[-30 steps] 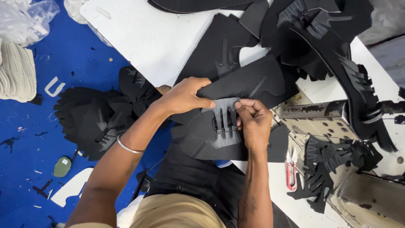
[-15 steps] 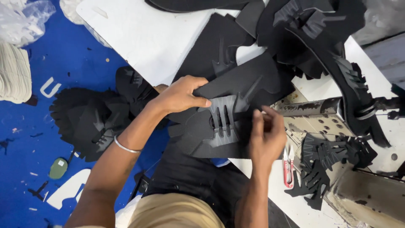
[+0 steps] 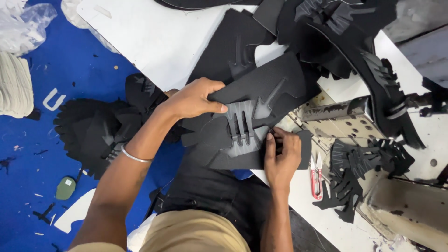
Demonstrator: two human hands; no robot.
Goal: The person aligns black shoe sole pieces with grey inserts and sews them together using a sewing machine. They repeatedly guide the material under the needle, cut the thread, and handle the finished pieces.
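The left hand lay over the upper edge of a large flat black foam sheet cut with slots, its fingers curled down and its thumb pressed along the sheet's top, so that it pinched the sheet in a closed grip. A thin silver bangle circled that wrist. The right hand was at the sheet's lower right edge, its fingers bent in and its fingertips nipping the black material there; how tightly it held could not be told. The sheet sat at the near edge of the white work surface, partly over the person's lap, and bore a grey comb-like cut-out with several narrow parallel slits between the two hands. More black foam pieces were heaped across the far side of the surface, overlapping the sheet's upper corner. To the right of the right hand, a small pair of red-handled thread snips lay on the surface, just beside a loose pile of black finger-shaped offcuts. A scuffed, perforated metal machine part stood beyond them. Below the surface to the left, on the blue floor, rested another stack of black cut pieces, a small green oval object, and a stack of off-white material at the frame's edge.
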